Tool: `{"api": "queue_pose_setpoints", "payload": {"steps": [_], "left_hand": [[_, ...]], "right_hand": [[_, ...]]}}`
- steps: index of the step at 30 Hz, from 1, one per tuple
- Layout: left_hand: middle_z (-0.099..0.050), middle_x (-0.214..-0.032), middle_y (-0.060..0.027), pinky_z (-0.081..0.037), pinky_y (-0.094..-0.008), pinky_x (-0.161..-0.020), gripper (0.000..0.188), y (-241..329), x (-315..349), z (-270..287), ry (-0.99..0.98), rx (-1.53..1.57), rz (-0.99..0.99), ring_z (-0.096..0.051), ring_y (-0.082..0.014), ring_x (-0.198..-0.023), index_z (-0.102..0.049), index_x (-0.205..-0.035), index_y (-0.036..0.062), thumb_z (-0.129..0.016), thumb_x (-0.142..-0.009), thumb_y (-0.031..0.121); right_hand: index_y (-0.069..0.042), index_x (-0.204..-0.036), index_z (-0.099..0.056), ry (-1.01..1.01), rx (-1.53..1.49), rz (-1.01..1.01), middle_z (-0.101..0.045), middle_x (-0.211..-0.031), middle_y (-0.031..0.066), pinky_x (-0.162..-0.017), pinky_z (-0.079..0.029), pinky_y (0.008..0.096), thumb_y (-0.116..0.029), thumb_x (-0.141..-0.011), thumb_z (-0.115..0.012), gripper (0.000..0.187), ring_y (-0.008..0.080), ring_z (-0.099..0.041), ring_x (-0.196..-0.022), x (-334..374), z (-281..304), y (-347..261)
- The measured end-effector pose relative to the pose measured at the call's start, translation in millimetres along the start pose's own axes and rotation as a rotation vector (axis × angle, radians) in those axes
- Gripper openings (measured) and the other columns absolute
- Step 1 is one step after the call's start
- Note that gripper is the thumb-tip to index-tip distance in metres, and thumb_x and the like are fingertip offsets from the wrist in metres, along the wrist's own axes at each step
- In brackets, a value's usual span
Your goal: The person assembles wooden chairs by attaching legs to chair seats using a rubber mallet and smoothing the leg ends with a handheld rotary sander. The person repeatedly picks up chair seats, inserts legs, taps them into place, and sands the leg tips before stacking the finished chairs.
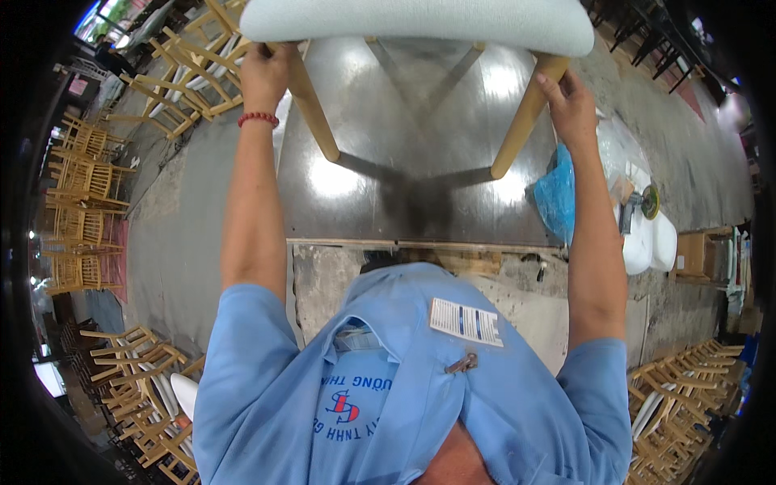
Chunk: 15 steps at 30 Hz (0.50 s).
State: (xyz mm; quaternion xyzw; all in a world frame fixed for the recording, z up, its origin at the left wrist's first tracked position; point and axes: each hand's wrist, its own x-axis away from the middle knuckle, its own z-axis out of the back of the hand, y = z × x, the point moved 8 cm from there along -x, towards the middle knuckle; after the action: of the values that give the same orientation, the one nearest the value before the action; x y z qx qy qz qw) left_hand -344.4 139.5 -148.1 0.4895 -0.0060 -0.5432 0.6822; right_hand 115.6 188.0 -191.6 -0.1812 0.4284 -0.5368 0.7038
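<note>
While the left hand [268, 71] and right hand [572, 105] clasp its legs [516, 129] near the seat [416, 20], the chair [416, 28], between them and seemingly standing on the tabletop [356, 217], should prove stiff, fairly light, best gripped there.

Around the shiny grey worktable [352, 212] lies a stained concrete floor [695, 182]; light wooden chairs [85, 176] stand left of it, dark-legged furniture [651, 39] beyond its far right corner.
</note>
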Motion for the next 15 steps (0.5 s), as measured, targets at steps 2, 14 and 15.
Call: {"api": "queue_pose_setpoints", "payload": {"steps": [2,14,15], "left_hand": [[-0.071,-0.093,-0.0159,-0.051,-0.0320,-0.077,0.038,0.4,-0.4,-7.3,-0.018,0.104,-0.016,-0.066,-0.0184,-0.086,-0.063,-0.107,-0.0062,-0.063,-0.093,0.029],[-0.069,-0.108,-0.0183,-0.051,-0.0352,-0.084,0.052,3.9,17.9,-3.3,-0.103,0.127,0.073,-0.067,-0.0273,-0.098,-0.059,-0.118,-0.0039,-0.072,-0.087,0.036],[-0.069,-0.108,-0.0184,-0.051,-0.0350,-0.083,0.052,6.2,17.0,-4.9,-0.110,0.121,0.093,-0.067,-0.0270,-0.097,-0.059,-0.118,-0.0043,-0.072,-0.087,0.036]], "right_hand": [[0.002,-0.120,-0.059,0.022,-0.014,0.009,-0.069,-0.108,0.0177,-0.085,-0.051,0.0345,-0.033,-0.091,-0.066,0.046,0.0262,-0.068,-0.099,-8.5,-5.0,7.2],[0.001,-0.127,-0.052,-0.055,-0.268,-0.052,-0.065,-0.109,0.0098,-0.089,-0.046,0.0297,-0.021,-0.093,-0.068,0.044,0.0167,-0.060,-0.099,1.2,-8.1,23.6],[0.001,-0.127,-0.053,-0.052,-0.268,-0.070,-0.065,-0.108,0.0098,-0.089,-0.046,0.0295,-0.021,-0.093,-0.068,0.044,0.0164,-0.060,-0.099,1.6,-7.0,25.3]]}}
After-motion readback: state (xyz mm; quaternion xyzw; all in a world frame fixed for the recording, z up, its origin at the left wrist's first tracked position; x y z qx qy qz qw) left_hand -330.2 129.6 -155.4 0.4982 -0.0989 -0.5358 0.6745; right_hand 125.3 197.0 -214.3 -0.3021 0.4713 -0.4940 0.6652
